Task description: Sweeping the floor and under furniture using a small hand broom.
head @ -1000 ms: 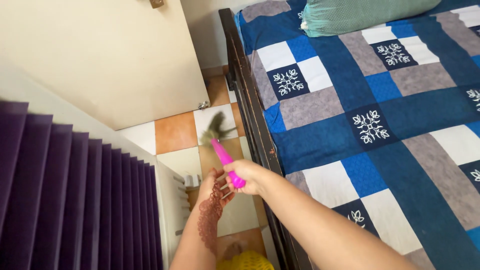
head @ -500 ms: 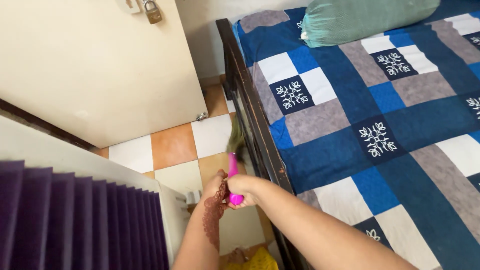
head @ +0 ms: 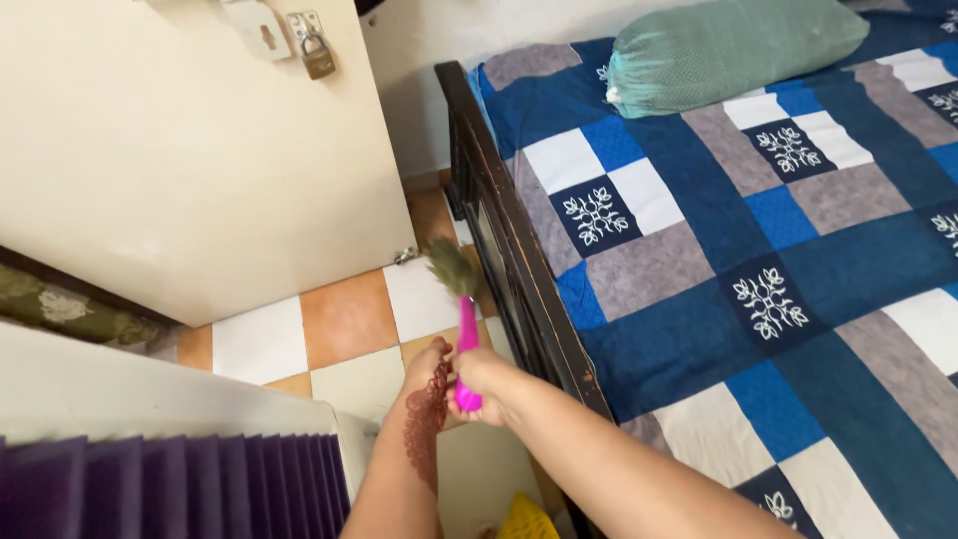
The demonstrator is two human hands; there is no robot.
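Right hand (head: 481,377): gripping the pink broom handle (head: 466,344), fingers wrapped tight.
Left hand (head: 429,371): touching the handle's left side; grip unclear.
Bristles (head: 451,268): extending beyond the grip, hanging over the tiled floor (head: 344,317), beside the bed frame (head: 514,260).

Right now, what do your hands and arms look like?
Both arms are bare, with no sleeves, watch or bangles in view. The left hand has a dark reddish-brown henna pattern, lacy and curly, running from its back down the wrist. The right hand shows no markings.
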